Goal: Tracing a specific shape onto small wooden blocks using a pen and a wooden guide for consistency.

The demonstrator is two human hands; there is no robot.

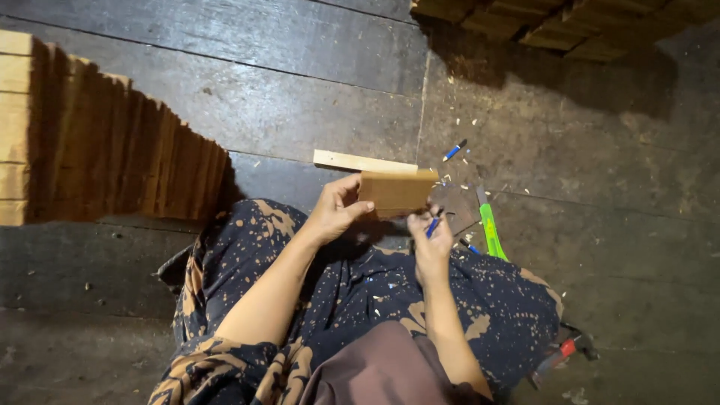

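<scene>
Person seated on dark plank floor [300, 97]; left hand [335, 211] closed on the edge of a small wooden block [396, 191] held up over the lap, right hand [432, 241] pinching a blue pen [434, 223], tip just under the block's lower edge. No mark visible on the block's face, so marking looks barely begun. Stacked blocks [105, 150] stand left; wooden strip [364, 162], second pen [454, 150], green cutter [491, 229], hammer [559, 352] lie nearby.

I hold a small flat wooden block [396, 191], light brown and rectangular, tilted with its broad face toward me, above my lap. A blue pen [433, 223] sits just beneath its lower right corner, tip pointing up at the wood.
</scene>
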